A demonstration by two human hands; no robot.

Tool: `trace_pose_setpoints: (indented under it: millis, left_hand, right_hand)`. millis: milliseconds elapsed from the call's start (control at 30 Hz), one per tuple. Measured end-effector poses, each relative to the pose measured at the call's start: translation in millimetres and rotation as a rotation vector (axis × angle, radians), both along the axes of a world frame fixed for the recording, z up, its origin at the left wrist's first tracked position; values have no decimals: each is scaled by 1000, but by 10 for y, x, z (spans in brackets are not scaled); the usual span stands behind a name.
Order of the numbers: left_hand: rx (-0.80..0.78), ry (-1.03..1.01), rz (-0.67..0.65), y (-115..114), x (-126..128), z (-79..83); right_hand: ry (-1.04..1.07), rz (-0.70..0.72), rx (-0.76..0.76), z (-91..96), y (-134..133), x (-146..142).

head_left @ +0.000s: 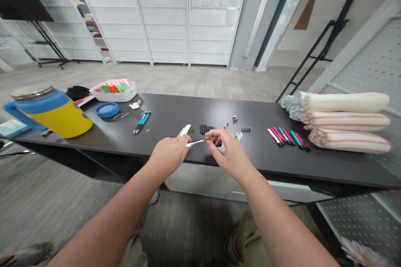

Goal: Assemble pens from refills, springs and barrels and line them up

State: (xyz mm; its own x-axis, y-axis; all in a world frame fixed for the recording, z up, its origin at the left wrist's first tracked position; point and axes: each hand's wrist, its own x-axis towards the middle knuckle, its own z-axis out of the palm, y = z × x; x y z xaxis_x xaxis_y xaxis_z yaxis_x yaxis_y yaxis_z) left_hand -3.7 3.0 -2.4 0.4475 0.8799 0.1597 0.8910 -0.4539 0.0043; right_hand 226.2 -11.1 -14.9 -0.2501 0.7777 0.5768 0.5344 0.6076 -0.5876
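My left hand [171, 152] is closed on a thin white pen refill [196, 142], which points right towards my other hand. Thumb and fingers of my right hand [225, 148] are pinched together at the refill's dark tip; any small part between them is too small to make out. Just beyond my left fingers lie several white refills [184, 129] and some tiny springs [193, 129]. A row of short black pen grips [206, 128] lies behind my hands. Clear plastic pieces [239, 135] and small dark metallic parts [246, 129] are beside my right hand.
Coloured pen barrels [287, 137] and rolled towels [347, 119] occupy the right of the dark table [175, 108]. Leftward are two blue pens [142, 122], a blue lid [107, 109], a white basket [125, 95] and a big yellow-blue mug [59, 114]. Small red-tipped parts [234, 119] lie farther back.
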Motion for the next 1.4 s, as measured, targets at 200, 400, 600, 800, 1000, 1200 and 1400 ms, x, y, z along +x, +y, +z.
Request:
trace_pose_setpoints:
  millis: [200, 400, 600, 800, 1000, 1200, 1400]
  left_hand:
    - [53, 12, -52, 21, -40, -26]
    - [38, 5, -75, 8, -26, -36]
    - [-28, -114, -63, -1, -3, -47]
    - [-171, -547, -30, 8, -1, 8]
    - [-290, -749, -5, -57, 106, 71]
    - [-320, -815, -11, -85, 159, 58]
    - [-246, -754, -61, -87, 93, 71]
  right_hand:
    - [34, 79, -91, 7, -8, 35]
    - [34, 103, -131, 17, -41, 10]
    - [46, 97, -125, 17, -61, -58]
    - [188, -57, -128, 2, -3, -13]
    - [383, 41, -368, -60, -6, -127]
    - [554, 81, -503, -73, -26, -254]
    - [679, 141, -474, -82, 0, -175]
